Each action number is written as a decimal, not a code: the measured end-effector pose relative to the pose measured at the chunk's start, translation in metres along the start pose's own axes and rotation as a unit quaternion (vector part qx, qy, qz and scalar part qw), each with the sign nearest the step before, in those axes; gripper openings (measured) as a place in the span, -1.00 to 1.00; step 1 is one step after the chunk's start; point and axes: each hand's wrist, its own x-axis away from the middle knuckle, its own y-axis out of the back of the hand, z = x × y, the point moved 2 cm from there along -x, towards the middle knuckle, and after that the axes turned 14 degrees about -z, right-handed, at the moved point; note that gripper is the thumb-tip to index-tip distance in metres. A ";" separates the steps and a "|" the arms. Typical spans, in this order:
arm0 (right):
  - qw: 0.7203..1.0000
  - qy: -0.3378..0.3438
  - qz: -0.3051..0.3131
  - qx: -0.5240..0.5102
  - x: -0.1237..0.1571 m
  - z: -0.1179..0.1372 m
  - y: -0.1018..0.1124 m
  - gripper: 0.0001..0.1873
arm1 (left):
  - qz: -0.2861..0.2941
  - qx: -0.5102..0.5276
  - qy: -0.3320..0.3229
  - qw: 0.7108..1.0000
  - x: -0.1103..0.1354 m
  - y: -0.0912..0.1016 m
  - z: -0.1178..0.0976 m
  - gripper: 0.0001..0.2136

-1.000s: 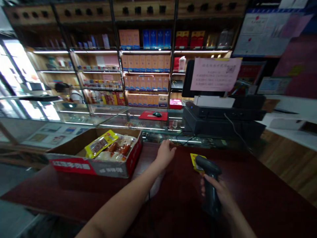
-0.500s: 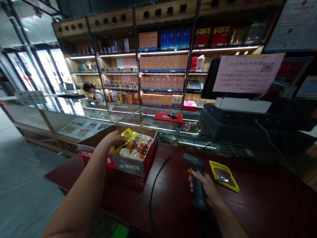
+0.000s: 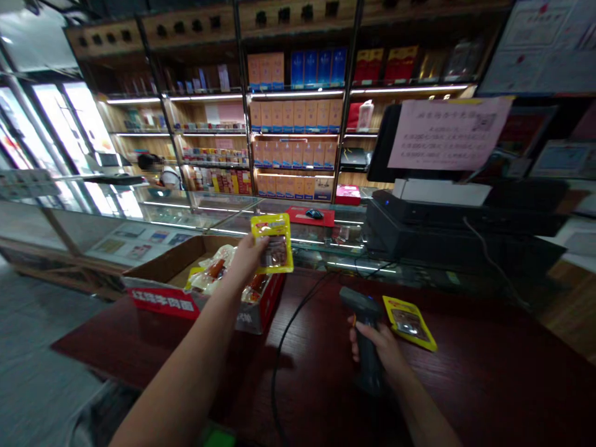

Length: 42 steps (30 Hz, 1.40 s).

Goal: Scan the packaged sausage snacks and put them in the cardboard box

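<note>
One yellow packet is hanging upright in the air, pinched by the left hand near the right end of the open carton; well apart, the right hand is gripping a barcode scanner (a black cable is curving between the two hands), and another yellow packet is lying on the dark red table, just beside the right hand

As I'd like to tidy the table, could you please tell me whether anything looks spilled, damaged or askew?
Nothing stands out as spilled or damaged. The yellow packet on the table lies slantwise by the scanner, and the packs in the carton lie jumbled, only mildly untidy.
</note>
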 end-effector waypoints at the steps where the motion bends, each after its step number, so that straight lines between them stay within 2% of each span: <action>1: 1.000 0.001 0.002 0.000 0.001 0.001 0.000 -0.58 | 0.046 0.060 0.059 0.995 0.011 -0.017 0.014 -0.68; 3: 1.000 0.004 0.009 0.000 0.003 0.002 -0.001 -0.56 | 0.106 0.126 0.169 0.972 0.033 -0.046 0.046 -0.70; 5: 1.000 0.006 0.020 0.006 0.005 0.003 -0.002 -0.55 | 0.137 0.156 0.237 0.949 0.051 -0.065 0.078 -0.71; 8: 0.999 0.007 0.044 0.026 0.007 0.002 -0.004 -0.54 | 0.131 0.202 0.249 0.938 0.066 -0.078 0.118 -0.64; 11: 0.997 0.004 0.064 0.049 0.008 -0.002 -0.007 -0.55 | 0.118 0.236 0.225 0.938 0.069 -0.081 0.139 -0.60; 25: 0.993 -0.005 0.069 0.092 0.009 -0.006 -0.013 -0.58 | 0.131 0.268 0.258 0.919 0.067 -0.082 0.150 -0.65; 32: 0.993 0.004 0.079 0.092 0.008 -0.009 -0.013 -0.61 | 0.130 0.280 0.268 0.913 0.070 -0.086 0.146 -0.70; 38: 0.993 -0.001 0.073 0.089 0.005 -0.011 -0.012 -0.59 | 0.129 0.275 0.254 0.918 0.067 -0.085 0.151 -0.70; 42: 0.996 -0.005 0.066 0.065 0.005 -0.009 -0.011 -0.59 | 0.133 0.244 0.264 0.924 0.071 -0.084 0.146 -0.72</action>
